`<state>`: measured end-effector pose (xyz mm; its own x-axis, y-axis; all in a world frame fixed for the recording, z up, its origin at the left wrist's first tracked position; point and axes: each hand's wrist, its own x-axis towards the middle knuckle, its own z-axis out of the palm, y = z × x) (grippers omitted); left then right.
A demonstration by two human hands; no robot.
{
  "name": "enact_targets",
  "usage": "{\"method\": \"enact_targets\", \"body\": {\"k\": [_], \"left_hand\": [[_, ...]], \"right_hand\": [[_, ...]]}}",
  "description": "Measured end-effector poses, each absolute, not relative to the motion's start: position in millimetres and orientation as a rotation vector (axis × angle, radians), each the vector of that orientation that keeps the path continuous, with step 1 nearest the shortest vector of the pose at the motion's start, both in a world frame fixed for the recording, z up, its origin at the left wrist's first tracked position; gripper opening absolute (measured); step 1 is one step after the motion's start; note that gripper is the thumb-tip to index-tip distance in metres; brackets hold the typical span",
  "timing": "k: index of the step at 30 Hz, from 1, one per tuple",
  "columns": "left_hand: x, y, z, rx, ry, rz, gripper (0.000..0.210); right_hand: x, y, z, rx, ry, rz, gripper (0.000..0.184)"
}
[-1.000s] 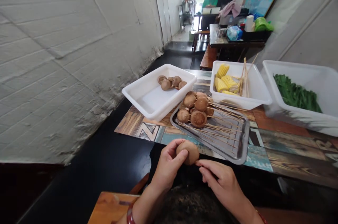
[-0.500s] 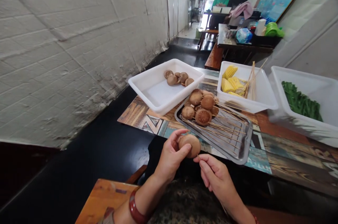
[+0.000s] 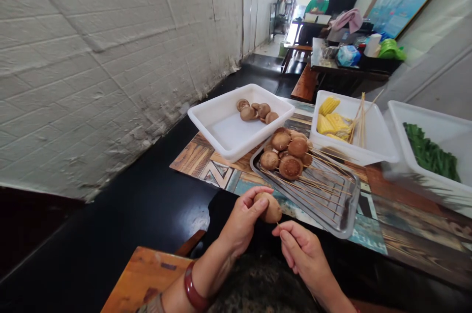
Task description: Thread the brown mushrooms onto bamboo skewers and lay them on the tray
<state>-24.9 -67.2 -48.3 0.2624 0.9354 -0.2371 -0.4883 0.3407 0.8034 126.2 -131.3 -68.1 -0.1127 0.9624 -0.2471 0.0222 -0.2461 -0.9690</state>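
My left hand [image 3: 241,222] grips a brown mushroom [image 3: 272,210] near the table's front edge. My right hand [image 3: 300,249] pinches a thin bamboo skewer [image 3: 279,224] whose tip meets the underside of that mushroom. Just beyond, a metal tray [image 3: 342,210] carries several skewered mushrooms [image 3: 287,153] with their sticks pointing right. A white tub [image 3: 221,126] at the left holds several loose mushrooms [image 3: 257,111].
A white tub with corn pieces [image 3: 332,121] and upright skewers [image 3: 359,119] stands behind the tray; another tub with green leaves [image 3: 431,153] is at the right. A brick wall [image 3: 92,57] runs along the left. A person in green [image 3: 317,6] sits far back by cluttered tables.
The view has shifted right and up slightly. My right hand has drawn back from the mushroom, showing the skewer's tip under it; my left hand has turned the mushroom a little.
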Motion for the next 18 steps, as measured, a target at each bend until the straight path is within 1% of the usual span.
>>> {"method": "enact_targets", "body": {"k": [3,9,18], "left_hand": [[-25.9,-65.7,-45.9,0.61,0.719,1.036,0.043],[-29.2,-67.5,-46.0,0.635,0.819,1.039,0.047],[-20.1,-72.0,-55.3,0.705,0.878,1.037,0.042]], "right_hand": [[125.5,-130.4,-67.9,-1.354,-1.17,1.472,0.045],[125.6,-131.0,-68.6,-1.395,-1.212,1.419,0.046],[126.7,-137.4,-70.7,-1.441,-1.336,1.264,0.045]]}}
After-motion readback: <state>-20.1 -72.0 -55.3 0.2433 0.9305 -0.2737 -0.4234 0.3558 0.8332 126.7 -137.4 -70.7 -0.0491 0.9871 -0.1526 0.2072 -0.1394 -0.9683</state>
